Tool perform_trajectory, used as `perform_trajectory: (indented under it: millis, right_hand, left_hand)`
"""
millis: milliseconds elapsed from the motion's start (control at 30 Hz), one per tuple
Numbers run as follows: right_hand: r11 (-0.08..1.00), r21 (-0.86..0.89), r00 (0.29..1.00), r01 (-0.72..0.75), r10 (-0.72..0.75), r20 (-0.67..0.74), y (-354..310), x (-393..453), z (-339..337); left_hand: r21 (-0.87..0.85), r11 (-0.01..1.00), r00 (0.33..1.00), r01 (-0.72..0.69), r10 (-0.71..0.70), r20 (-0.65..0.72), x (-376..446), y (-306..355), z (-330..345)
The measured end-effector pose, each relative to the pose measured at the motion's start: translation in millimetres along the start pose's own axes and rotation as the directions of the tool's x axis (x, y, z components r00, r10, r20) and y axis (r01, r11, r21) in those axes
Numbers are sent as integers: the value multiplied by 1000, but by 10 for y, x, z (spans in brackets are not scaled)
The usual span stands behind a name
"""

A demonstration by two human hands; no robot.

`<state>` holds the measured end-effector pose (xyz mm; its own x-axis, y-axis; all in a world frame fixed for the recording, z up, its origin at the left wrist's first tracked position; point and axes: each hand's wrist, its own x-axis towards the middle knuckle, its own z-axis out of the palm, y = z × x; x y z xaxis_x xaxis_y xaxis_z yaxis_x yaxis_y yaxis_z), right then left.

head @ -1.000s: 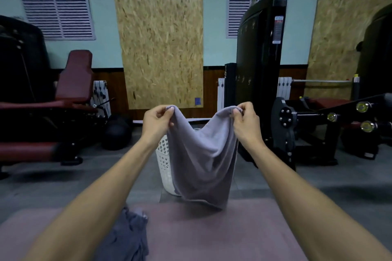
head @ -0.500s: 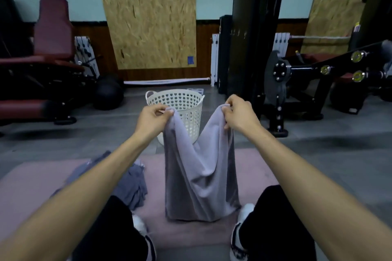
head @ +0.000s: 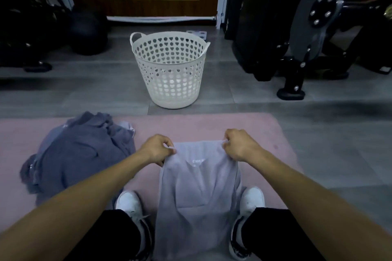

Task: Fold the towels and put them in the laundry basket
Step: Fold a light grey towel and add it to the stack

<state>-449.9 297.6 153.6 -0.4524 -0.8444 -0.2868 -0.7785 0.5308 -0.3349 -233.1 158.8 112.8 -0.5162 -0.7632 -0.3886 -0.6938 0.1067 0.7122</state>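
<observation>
Head view showed the left hand (head: 158, 149) and right hand (head: 238, 144) each pinching a top corner of the pale towel (head: 198, 193), which looked soft, light and limp, best held by its corners.

A pale lilac towel (head: 197, 193) hangs low in the middle of the frame, doubled over, its top corners pinched up and its lower part draped between two white shoes. A darker grey-blue heap of towels (head: 78, 154) lies crumpled at left. A white laundry basket (head: 169, 70) with heart-shaped holes stands upright at upper centre.
</observation>
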Motion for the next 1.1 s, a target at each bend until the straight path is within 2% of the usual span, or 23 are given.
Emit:
perform_trajectory:
  millis: [167, 333, 433, 533, 600, 667, 733, 933, 1033, 1100]
  right_hand:
    - [999, -8, 973, -46, 47, 226, 94, 819, 361]
    - [998, 65, 971, -14, -2, 239, 151, 1531, 924]
    - [996, 92, 973, -14, -8, 231, 167, 1897, 1303]
    - [992, 128, 982, 2, -27, 189, 172, 2293, 1587]
    - [989, 143, 986, 25, -48, 162, 188, 2558, 1762]
    - [986, 159, 986, 54, -78, 147, 205, 2782, 1964]
    - [982, 173, 985, 81, -105, 136, 244, 2958, 2215]
    - [964, 260, 997, 61, -70, 27, 422, 3072, 2758]
    - [952, 304, 999, 40, -32, -33, 428, 2999, 2820]
    - [943, 330, 998, 48, -34, -46, 408, 2979, 2828]
  left_hand:
    - [123, 989, 994, 80, -88, 65, 822, -386, 185]
    - [129, 986, 987, 107, -121, 107, 1545, -748, 287]
    - [163, 984, 992, 72, -87, 88, 1922, -1030, 333]
    - [420, 906, 997, -52, 21, 78, 2345, -1369, 376]
    - [569, 818, 989, -88, 4, 147, 2603, -1583, 427]
    - [631, 769, 983, -103, -19, 183, 2791, -1776, 512]
    - [595, 799, 989, -90, -1, 151, 2862, -1922, 634]
    - [357, 933, 988, -49, 97, -117, 2890, -2207, 824]
    - [131, 991, 953, -12, 52, -300, 2977, -2128, 800]
    - [-2, 1000, 942, 17, -16, -335, 3053, -2090, 822]
